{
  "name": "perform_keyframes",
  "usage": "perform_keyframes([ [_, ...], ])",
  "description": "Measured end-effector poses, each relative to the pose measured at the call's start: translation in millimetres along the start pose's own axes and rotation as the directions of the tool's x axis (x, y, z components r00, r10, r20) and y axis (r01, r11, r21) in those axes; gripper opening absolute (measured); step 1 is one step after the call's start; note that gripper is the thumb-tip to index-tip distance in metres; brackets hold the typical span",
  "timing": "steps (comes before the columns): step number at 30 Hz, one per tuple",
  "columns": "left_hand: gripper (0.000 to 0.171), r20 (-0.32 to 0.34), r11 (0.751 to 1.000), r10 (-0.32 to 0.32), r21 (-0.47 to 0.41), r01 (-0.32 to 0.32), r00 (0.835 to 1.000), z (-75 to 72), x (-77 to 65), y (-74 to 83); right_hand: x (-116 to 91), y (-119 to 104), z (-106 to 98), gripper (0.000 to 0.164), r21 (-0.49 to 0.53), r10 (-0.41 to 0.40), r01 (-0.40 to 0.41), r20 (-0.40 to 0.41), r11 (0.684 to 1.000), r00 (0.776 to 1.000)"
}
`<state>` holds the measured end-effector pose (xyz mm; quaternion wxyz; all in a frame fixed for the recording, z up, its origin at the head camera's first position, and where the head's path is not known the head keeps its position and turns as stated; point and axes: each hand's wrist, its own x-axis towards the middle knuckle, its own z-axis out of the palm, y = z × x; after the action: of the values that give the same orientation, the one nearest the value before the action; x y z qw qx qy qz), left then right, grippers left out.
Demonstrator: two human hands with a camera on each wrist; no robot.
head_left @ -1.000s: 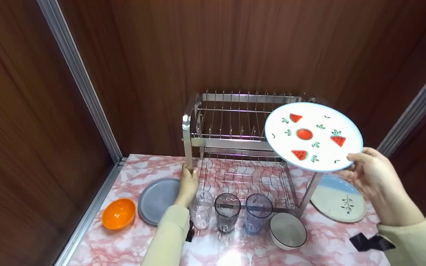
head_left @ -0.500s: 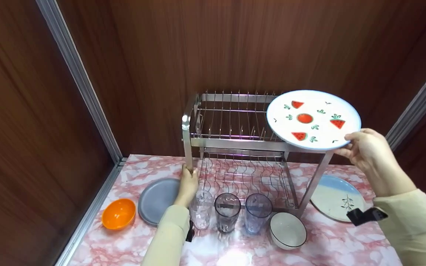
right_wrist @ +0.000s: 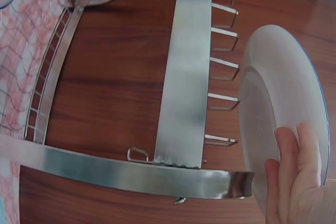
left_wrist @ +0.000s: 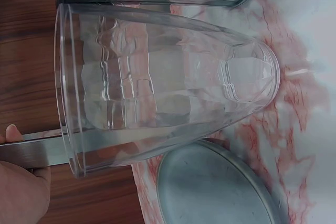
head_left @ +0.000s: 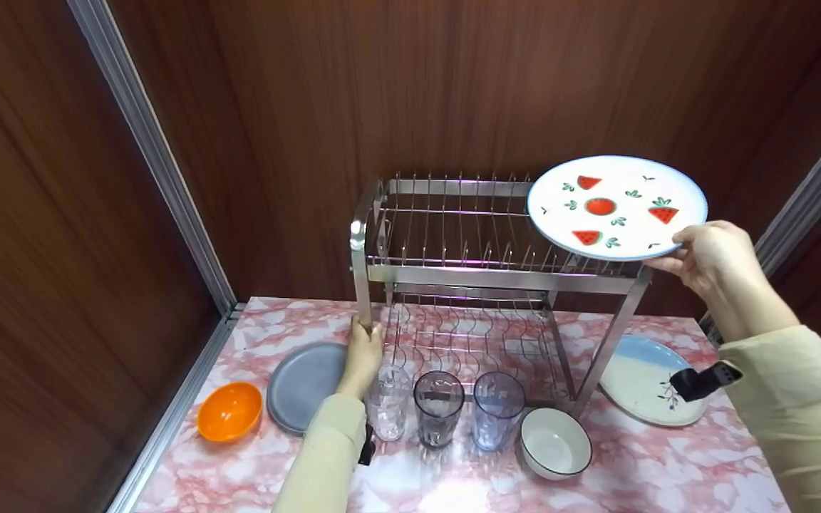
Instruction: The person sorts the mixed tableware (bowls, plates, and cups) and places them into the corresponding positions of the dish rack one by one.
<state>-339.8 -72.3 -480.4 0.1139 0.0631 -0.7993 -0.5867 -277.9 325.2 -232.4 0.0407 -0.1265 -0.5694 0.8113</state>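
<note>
My right hand [head_left: 717, 256] pinches the rim of a white plate [head_left: 631, 246] with watermelon pictures, thumb on top and fingers beneath. The plate is held nearly flat over the right end of the upper tier of a metal dish rack [head_left: 496, 276]. In the right wrist view the underside of the plate [right_wrist: 289, 77] faces the upright wire prongs [right_wrist: 223, 98], with a gap between them. My left hand [head_left: 364, 356] grips the rack's front left post; in the left wrist view the hand [left_wrist: 23, 192] is partly cut off at the edge.
Before the rack stand a clear glass [head_left: 390, 410], a dark glass [head_left: 439, 413], a purplish glass [head_left: 498, 413] and a white bowl [head_left: 556, 445]. At left lie an orange bowl [head_left: 229, 413] and a grey plate [head_left: 303, 392]; at right, a blue-and-cream plate [head_left: 638, 385].
My right hand has raised the watermelon plate and tipped it flatter, moving it slightly right and farther over the rack's upper tier. My left hand stays on the post.
</note>
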Motion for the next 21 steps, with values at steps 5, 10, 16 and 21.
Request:
perform_keyframes([
  [5, 0.036, -0.012, 1.0, 0.019, -0.009, -0.019, 1.0, 0.2, 0.4, -0.9, 5.0, -3.8, 1.4, 0.018, -0.052, -0.015, 0.013, -0.036, 0.999, 0.999],
  [10, 0.033, -0.012, 1.0, 0.023, -0.014, -0.023, 1.0, 0.3, 0.5, -0.4, 9.1, -6.1, 3.2, 0.016, -0.119, -0.038, 0.028, -0.083, 0.993, 0.996],
  [16, 0.032, -0.021, 1.0, 0.024, 0.002, -0.024, 1.0, 0.4, -0.8, 0.5, 7.2, -6.8, 7.6, 0.018, -0.189, -0.104, 0.087, -0.083, 0.978, 0.991],
  [21, 0.033, -0.011, 1.0, 0.018, -0.002, -0.018, 1.0, 0.0, -0.4, -0.4, 6.0, -9.8, 12.9, 0.02, -0.202, -0.126, 0.101, -0.114, 0.974, 0.985],
])
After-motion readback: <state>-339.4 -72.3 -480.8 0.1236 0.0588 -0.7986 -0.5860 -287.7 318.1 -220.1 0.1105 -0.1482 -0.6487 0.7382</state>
